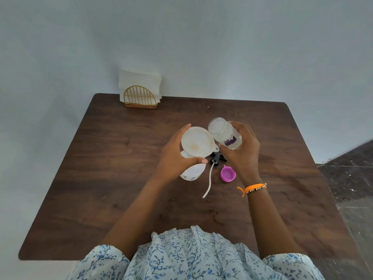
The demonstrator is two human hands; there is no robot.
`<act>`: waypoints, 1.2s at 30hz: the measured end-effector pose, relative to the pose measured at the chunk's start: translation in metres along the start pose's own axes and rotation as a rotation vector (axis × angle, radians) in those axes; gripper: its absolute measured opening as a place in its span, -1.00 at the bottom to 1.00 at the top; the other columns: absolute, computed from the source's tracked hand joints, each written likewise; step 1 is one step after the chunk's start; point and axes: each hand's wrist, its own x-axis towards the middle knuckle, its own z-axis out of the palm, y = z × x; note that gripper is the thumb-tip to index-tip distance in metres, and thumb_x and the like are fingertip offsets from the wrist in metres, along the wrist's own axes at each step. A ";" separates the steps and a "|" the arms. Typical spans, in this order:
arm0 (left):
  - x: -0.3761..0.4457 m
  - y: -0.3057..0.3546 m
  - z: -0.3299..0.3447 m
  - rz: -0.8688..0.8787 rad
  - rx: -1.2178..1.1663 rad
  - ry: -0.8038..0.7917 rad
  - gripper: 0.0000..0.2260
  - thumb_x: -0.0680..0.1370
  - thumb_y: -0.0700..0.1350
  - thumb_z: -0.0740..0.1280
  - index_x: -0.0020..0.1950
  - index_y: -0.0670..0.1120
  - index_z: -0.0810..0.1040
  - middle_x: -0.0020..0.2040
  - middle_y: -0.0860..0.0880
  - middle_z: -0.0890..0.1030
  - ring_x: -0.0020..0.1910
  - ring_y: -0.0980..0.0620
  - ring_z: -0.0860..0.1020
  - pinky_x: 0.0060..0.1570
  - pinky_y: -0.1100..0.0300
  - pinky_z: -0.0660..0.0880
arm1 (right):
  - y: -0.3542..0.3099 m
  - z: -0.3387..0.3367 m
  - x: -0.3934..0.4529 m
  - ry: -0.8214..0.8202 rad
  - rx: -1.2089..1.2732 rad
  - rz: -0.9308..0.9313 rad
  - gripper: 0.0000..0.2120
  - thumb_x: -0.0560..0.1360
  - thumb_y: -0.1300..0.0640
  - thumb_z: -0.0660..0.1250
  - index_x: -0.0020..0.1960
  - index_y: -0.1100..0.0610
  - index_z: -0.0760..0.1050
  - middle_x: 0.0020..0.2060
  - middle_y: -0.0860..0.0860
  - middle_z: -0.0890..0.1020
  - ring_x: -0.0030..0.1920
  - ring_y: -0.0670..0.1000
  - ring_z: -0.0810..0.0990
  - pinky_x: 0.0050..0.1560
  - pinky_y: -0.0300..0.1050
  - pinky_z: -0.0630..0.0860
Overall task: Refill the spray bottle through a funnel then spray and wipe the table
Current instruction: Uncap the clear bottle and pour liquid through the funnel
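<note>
The left hand (175,156) curls round the neck of the white spray bottle (192,172), steadying the white funnel (196,144) seated in its mouth. At its three o'clock the right hand (243,150) grips a clear jar (225,133), tilted with its open mouth beside the funnel's rim. Between the hands, on the brown table (101,178), lies the black spray head (217,158) with its white tube, and at five o'clock from it a purple cap (228,174). At eleven o'clock, on the far edge, stands a napkin holder (140,97).
</note>
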 end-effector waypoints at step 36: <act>0.000 0.004 0.004 -0.016 0.083 0.099 -0.20 0.23 0.12 0.56 0.39 0.11 0.29 0.28 0.08 0.44 0.22 0.10 0.37 0.28 -0.14 0.36 | -0.022 0.001 0.003 -0.015 -0.232 -0.074 -0.56 0.20 0.30 0.54 0.06 0.21 0.55 0.01 0.14 0.59 0.02 0.15 0.47 0.00 0.05 0.39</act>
